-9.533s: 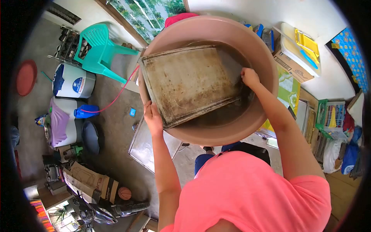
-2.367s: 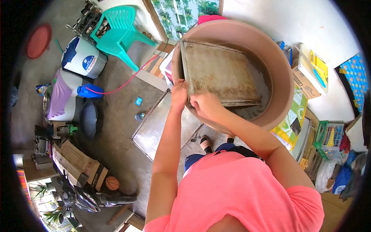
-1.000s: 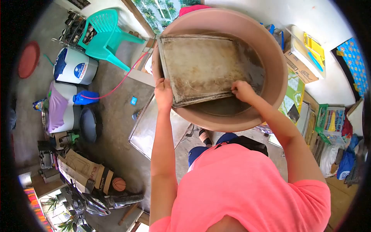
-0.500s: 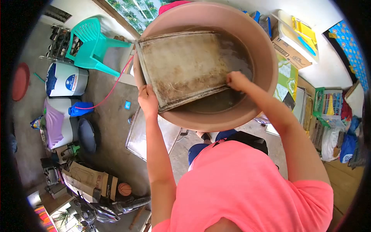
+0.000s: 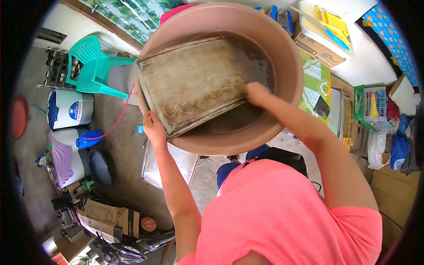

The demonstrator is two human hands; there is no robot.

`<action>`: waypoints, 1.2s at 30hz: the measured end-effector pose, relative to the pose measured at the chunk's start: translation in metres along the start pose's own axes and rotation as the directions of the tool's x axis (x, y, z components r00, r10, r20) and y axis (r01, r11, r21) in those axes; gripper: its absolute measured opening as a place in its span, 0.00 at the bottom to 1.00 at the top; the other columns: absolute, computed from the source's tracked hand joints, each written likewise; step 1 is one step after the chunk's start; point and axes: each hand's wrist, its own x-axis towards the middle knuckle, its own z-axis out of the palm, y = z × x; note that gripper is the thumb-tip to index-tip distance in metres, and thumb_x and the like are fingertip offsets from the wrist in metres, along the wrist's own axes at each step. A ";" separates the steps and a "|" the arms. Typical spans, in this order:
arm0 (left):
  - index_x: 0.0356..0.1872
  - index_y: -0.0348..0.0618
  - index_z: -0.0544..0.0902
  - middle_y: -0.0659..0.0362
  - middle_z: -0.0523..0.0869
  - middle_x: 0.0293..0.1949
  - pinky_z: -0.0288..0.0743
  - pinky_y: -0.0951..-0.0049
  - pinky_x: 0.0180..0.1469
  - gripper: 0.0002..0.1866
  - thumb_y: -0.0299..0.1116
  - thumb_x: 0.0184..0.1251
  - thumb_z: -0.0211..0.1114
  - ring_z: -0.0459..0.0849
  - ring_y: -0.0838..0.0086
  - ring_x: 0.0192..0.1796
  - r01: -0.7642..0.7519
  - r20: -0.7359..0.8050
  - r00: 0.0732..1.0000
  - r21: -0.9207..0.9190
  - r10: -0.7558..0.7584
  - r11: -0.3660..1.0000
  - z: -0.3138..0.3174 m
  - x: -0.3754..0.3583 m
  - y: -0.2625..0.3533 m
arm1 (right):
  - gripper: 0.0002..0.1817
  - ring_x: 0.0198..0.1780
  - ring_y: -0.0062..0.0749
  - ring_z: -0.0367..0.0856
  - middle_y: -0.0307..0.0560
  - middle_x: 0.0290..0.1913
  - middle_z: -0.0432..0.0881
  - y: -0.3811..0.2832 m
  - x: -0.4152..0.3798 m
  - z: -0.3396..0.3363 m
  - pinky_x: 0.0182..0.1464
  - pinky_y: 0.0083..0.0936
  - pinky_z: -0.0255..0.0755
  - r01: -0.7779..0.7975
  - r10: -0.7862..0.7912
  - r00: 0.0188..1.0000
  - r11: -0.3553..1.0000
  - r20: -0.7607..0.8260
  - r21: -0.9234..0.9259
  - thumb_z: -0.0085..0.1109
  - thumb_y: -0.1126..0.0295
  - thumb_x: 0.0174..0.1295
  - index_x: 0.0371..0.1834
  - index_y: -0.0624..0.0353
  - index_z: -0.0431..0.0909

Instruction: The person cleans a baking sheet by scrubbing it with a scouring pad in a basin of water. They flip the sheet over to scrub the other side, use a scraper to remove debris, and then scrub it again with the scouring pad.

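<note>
A stained rectangular metal tray (image 5: 190, 79) lies tilted across a large brown basin (image 5: 289, 66), its left corner over the rim. Murky water (image 5: 254, 57) shows in the basin at the tray's right. My left hand (image 5: 153, 127) is wrapped round the tray's near left edge. At the tray's lower right, my right hand (image 5: 259, 94) is closed and slightly blurred; whatever is in its fingers is hidden.
A green plastic chair (image 5: 90, 66) stands at the left, with a pink hose (image 5: 119, 117) beside it. Another metal tray (image 5: 170, 163) is on the floor below the basin. A cardboard box (image 5: 318, 51) stands at the upper right.
The basin and tray appear further left and the surroundings have shifted as the view turned. My right hand stays by the tray's right side, and my left hand still grips its edge.
</note>
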 end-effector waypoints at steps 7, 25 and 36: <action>0.35 0.25 0.80 0.47 0.84 0.39 0.72 0.66 0.44 0.16 0.34 0.71 0.56 0.80 0.60 0.37 -0.054 -0.022 0.998 0.042 0.055 0.998 0.000 -0.001 -0.001 | 0.08 0.42 0.54 0.82 0.57 0.37 0.84 0.024 0.055 -0.009 0.45 0.43 0.75 -0.091 0.158 0.931 0.973 -0.330 0.210 0.59 0.72 0.53 0.36 0.59 0.82; 0.32 0.26 0.80 0.49 0.84 0.35 0.72 0.66 0.40 0.17 0.34 0.70 0.58 0.79 0.61 0.32 -0.029 -0.038 0.999 0.061 0.032 0.998 0.002 0.001 0.001 | 0.25 0.56 0.57 0.73 0.70 0.55 0.74 -0.094 0.007 0.047 0.57 0.46 0.69 0.124 -0.107 0.929 0.992 -0.356 0.027 0.46 0.75 0.59 0.60 0.74 0.66; 0.35 0.26 0.82 0.48 0.84 0.37 0.73 0.67 0.42 0.18 0.37 0.71 0.57 0.80 0.63 0.34 -0.012 0.009 1.000 0.127 0.011 0.992 -0.003 0.002 0.001 | 0.23 0.49 0.54 0.78 0.65 0.49 0.78 -0.038 0.034 0.018 0.51 0.38 0.75 0.020 -0.024 0.923 1.000 -0.384 -0.014 0.48 0.73 0.60 0.61 0.60 0.68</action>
